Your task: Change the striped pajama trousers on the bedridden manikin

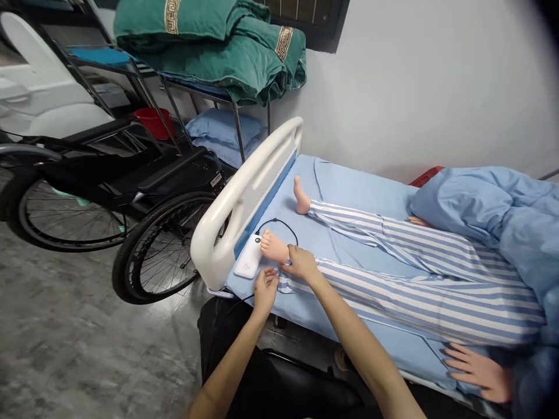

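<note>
A manikin in blue-and-white striped trousers point(414, 285) lies on the bed, its near foot point(273, 247) bare with toes toward the footboard. My right hand point(302, 263) is closed around that foot's ankle, just below the trouser leg. Beside it, my left hand point(265, 286) has its fingers curled together near a loose bit of striped cloth point(285, 283); what they pinch, if anything, is hidden. A white power bank point(248, 257) lies flat by the toes, a black cable point(286, 223) looping from its top end behind the foot. The far foot point(301, 196) points up.
A white footboard point(248, 192) closes the bed's end. Beyond it stand a black wheelchair point(144, 186) and a rack bearing folded green quilts point(218, 52). A blue quilt point(476, 203) covers the manikin's upper part; its near hand point(478, 369) rests at the bed's edge.
</note>
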Available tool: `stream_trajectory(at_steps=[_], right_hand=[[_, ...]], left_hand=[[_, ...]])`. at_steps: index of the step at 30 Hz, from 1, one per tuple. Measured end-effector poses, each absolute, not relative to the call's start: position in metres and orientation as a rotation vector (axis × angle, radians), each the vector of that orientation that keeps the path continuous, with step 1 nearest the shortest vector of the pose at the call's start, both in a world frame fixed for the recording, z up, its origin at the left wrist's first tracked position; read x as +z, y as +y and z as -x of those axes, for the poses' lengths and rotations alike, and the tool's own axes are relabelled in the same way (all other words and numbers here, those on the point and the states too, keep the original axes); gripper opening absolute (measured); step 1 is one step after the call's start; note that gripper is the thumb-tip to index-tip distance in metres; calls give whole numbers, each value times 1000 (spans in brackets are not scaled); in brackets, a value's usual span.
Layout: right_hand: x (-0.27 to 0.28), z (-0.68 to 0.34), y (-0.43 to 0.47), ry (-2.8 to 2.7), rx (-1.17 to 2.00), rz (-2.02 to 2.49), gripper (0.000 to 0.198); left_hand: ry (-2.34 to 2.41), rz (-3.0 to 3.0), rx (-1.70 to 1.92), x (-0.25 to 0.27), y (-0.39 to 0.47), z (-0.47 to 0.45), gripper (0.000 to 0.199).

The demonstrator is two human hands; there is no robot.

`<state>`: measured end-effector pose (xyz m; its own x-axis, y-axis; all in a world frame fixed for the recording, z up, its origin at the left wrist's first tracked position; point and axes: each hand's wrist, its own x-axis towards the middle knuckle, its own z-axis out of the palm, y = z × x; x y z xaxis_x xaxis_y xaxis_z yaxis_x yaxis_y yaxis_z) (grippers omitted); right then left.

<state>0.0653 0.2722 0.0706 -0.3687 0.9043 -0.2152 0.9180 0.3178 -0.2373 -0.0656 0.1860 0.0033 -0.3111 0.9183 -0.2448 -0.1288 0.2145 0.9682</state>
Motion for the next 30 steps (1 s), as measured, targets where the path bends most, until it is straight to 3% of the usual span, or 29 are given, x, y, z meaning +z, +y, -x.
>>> stream_trajectory(at_steps=[5, 12, 16, 23, 26, 30], right_hand=[[71, -81, 257, 2476, -369, -1770, 46], [85, -108, 285, 2630, -843, -1722, 56], [89, -135, 345, 2663, -731, -1947, 51], [89, -148, 460, 2707, -183, -1955, 56], [84, -139, 492, 2637, -282, -1858, 50], [72, -137, 518, 2373, -446, -1818, 58]], left_hand=[[1449, -631, 1312, 4, 207, 37, 36], [1711, -928, 1337, 20, 186, 31, 27], [1530, -1049, 1332, 51, 196, 13, 19], [1263, -710, 1332, 61, 322, -47, 28], [1225, -551, 1264, 38, 382, -54, 22], [1128, -661, 1188, 5, 436, -57, 17]])
